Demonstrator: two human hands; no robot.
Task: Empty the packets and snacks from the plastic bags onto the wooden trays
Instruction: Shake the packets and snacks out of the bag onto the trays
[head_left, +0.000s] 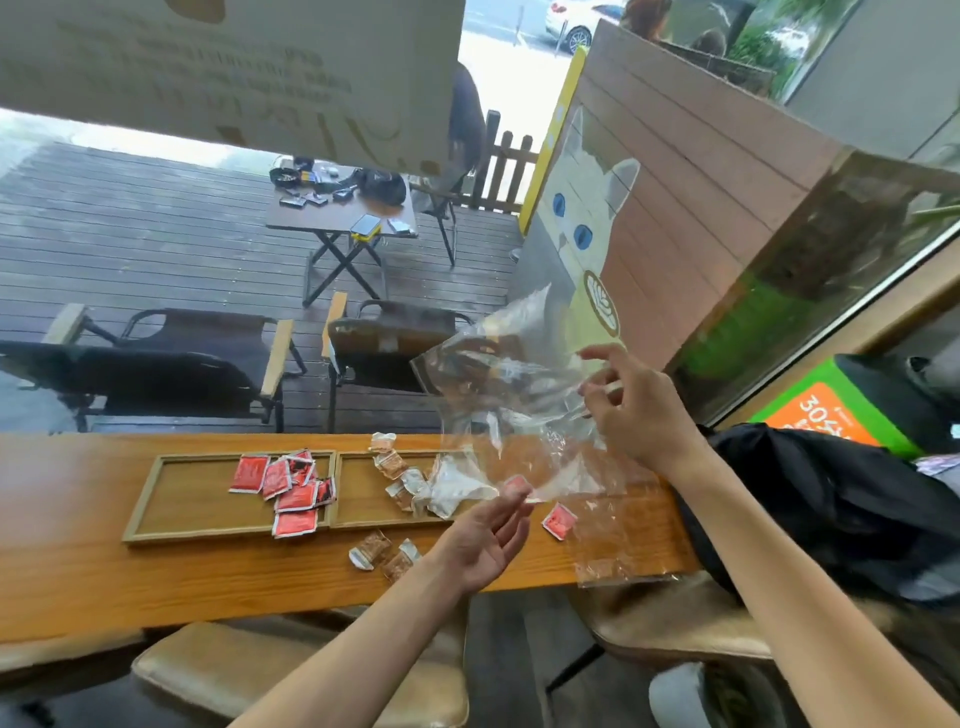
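Right hand (631, 410) pinches the clear plastic bag (511, 395) up above the table (78, 561). Left hand (485, 535) sits open just under the bag, with one red packet (559, 521) on the table beside it.

This looks like a café. A long wooden worktop (78, 571) stands by a big window, with padded stools (311, 675) under it. Outside is a wooden deck (130, 234) with dark chairs (171, 358) and a small folding table (343, 218). A wall (701, 182) by the door has a painted white cat (587, 208) holding a cup of coffee (601, 302). A car (576, 21) is parked on the street beyond.
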